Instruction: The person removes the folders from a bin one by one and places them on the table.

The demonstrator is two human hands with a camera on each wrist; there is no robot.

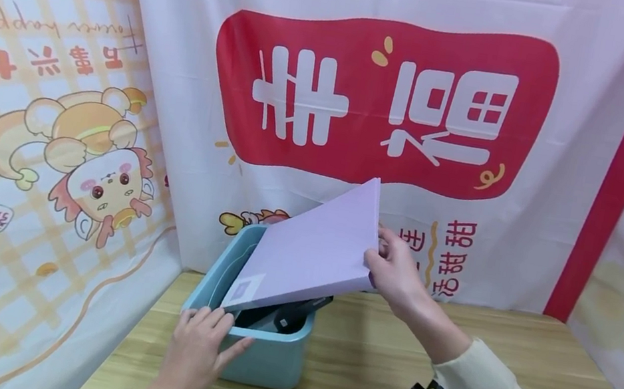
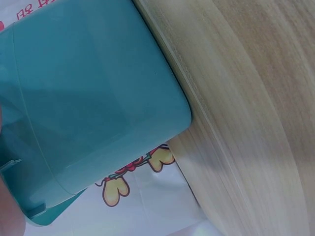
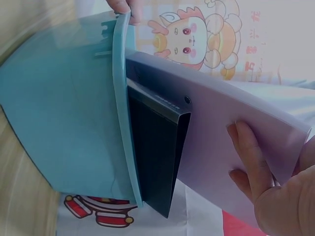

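Step in hand, as I judge it: shifting the folder (image 1: 311, 241) at the bin's mouth. One still moment does not tell whether it is going in or coming out.

Folder: lilac, tilted. Low left end inside the bin (image 1: 263, 361), pale label at its near corner; right end raised, well beyond the right rim.

Right hand (image 1: 397, 271): pinching the folder's raised edge, fingers spread against the underside, thumb on the other face. Narrow grip, folder between.

Left hand (image 1: 200, 338): at the bin's near left corner, fingers hooked over the rim, thumb along the outside wall. Gripping the bin; appears to be steadying it.

Next move, my reading: calls for the right hand to control the tilt and keep the folder's low end clear of the rim and the contents below, with the left hand holding the bin firm. Risk: the folder could snag on what lies under it, or the pull could tip the bin.

Container: bin is blue-green, open-topped, upright on the wood-grain table (image 1: 414, 364). Inside, under the folder, a black case (image 3: 157, 147) leans out past the right rim, its upper part proud of the mouth. Beside it a dark rounded piece (image 1: 290, 319) with a small white mark; cannot tell what it is. Folder hides the rest of the contents.
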